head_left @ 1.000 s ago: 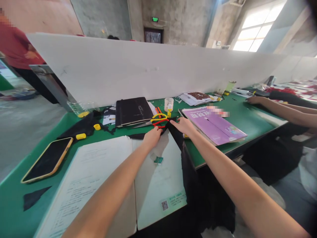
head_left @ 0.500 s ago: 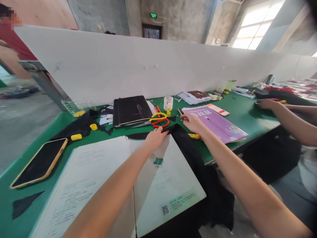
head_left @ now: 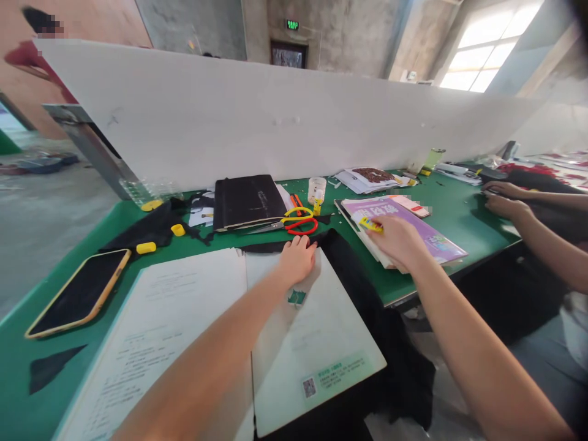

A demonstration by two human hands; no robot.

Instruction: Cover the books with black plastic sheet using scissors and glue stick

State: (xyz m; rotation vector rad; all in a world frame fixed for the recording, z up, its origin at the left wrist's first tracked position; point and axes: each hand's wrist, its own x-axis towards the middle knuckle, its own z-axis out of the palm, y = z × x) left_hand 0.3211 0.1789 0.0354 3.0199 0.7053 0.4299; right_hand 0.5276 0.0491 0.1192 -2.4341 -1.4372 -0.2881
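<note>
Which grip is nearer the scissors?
Left. The left grip is close by the handle end of the scissors, on the near side; the right grip, holding a yellow glue stick, is farther right, over the purple booklet.

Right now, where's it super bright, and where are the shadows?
In the head view, the window glares nearly white; in that same view, a shadow slants across the right half of the book, and the picture's top right corner goes dark and blurry.

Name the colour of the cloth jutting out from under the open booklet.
The cloth is black, shown best in the head view.
</note>
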